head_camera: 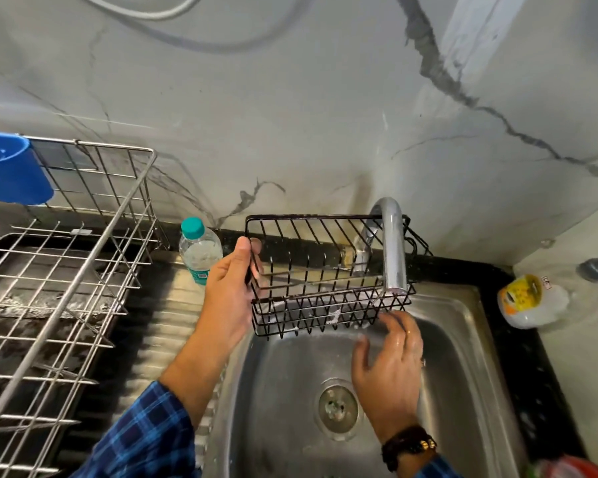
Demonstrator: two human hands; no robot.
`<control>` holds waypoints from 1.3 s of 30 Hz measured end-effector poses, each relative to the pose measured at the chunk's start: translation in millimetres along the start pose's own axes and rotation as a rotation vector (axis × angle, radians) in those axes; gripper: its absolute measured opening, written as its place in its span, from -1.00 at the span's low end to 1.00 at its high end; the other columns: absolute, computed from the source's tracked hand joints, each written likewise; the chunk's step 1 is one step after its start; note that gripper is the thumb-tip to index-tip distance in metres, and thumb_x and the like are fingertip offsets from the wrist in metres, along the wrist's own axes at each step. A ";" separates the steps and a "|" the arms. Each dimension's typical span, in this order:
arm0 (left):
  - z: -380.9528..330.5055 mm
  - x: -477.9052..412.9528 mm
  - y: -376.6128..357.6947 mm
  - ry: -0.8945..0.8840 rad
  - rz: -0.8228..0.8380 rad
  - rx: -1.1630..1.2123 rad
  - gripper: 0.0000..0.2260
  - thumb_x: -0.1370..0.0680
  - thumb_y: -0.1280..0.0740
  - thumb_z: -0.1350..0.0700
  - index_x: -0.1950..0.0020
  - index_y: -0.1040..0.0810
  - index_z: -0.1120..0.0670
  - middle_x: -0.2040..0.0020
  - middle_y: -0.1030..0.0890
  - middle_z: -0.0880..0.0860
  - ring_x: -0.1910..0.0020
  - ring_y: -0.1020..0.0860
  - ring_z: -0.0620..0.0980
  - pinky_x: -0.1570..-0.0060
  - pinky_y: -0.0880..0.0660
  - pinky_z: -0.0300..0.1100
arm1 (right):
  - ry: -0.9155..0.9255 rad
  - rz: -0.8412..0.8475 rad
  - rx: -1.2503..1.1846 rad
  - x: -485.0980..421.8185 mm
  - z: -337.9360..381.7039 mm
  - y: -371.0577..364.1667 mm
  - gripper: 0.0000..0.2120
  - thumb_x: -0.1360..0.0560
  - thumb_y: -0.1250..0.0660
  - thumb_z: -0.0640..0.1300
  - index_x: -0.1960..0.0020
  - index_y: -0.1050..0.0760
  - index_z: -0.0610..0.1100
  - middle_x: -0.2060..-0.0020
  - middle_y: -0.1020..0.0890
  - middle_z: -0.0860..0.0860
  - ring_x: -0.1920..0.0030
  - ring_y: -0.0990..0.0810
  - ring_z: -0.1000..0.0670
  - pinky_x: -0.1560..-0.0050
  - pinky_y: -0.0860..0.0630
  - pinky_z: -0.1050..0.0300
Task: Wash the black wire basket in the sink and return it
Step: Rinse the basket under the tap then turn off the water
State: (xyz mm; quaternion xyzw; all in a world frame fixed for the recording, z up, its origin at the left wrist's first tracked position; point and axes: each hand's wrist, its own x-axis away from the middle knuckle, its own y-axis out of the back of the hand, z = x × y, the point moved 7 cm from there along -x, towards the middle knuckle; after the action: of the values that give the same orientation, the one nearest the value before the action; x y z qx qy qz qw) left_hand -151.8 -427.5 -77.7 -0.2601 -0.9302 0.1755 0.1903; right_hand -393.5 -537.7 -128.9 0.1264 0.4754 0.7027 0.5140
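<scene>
Nearest the lens, a blue plaid sleeve (142, 436) on the left arm and a dark beaded bracelet (408, 446) on the right wrist. Over the drain (337, 408) of the steel sink (463, 339), the right hand (387, 367), wet, fingers loosely spread and gripping nothing, tips at the lower front right corner of the black wire basket (311, 313); touching the wire or just short of it, impossible to tell through the blur. Left hand (232, 288) clamped on the basket's left end, thumb outside the end wires, fingers hidden behind them. Basket held in the air over the rear of the sink, a white fleck of suds on its front wires. Chrome faucet (392, 250) arching down from behind, spout mouth inside the basket's right end. Left of the sink, a ribbed steel drainboard (173, 322) and a steel dish rack (66, 270). Behind the left hand, a clear plastic bottle (201, 250) with a teal cap, upright at the back of the drainboard. Right of the sink, beyond the black counter (491, 274) edge, a white container (529, 301) with a yellow label. Farther back, a grey-veined marble wall (290, 115), a blue plastic cup (11, 170) hung on the rack's far corner, and a pale hose (145, 12) looping across the top.
</scene>
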 end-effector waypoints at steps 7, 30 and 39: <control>7.0 -1.3 16.7 0.097 -0.041 0.029 -0.70 -0.62 -0.25 -0.13 0.18 -0.60 -0.01 0.43 -0.39 -0.11 0.54 -0.33 -0.19 0.55 -0.27 -0.32 | 0.061 0.103 0.109 7.7 7.5 -13.6 -0.22 -0.60 -0.18 -0.01 -0.61 0.20 -0.24 -0.60 0.17 -0.20 -0.59 -0.03 -0.31 -0.45 -0.27 -0.33; 29.5 1.9 -61.3 0.019 0.137 0.010 -0.70 -0.65 -0.19 -0.04 0.22 -0.48 0.06 0.50 -0.40 -0.09 0.61 -0.31 -0.18 0.53 -0.21 -0.27 | 0.252 -0.015 0.132 9.2 15.9 15.5 -0.50 -0.50 -0.19 -0.13 -0.42 -0.42 -0.19 -0.46 -0.38 -0.16 -0.48 -0.34 -0.22 -0.36 -0.38 -0.35; 56.8 -2.1 -77.8 0.210 0.161 0.020 -0.61 -0.67 -0.17 -0.13 0.32 -0.40 -0.01 0.58 -0.28 -0.08 0.62 -0.25 -0.14 0.56 -0.19 -0.27 | -0.003 0.062 0.136 5.8 2.0 10.0 -0.20 -0.59 -0.26 0.00 -0.62 0.10 -0.27 -0.61 0.17 -0.23 -0.60 0.17 -0.28 -0.51 -0.04 -0.41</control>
State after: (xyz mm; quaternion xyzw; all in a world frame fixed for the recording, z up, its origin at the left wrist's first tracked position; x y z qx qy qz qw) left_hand -207.9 -504.1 -94.4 -0.3491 -0.8795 0.1712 0.2743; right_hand -400.6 -531.9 -121.7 0.1768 0.5170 0.6843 0.4829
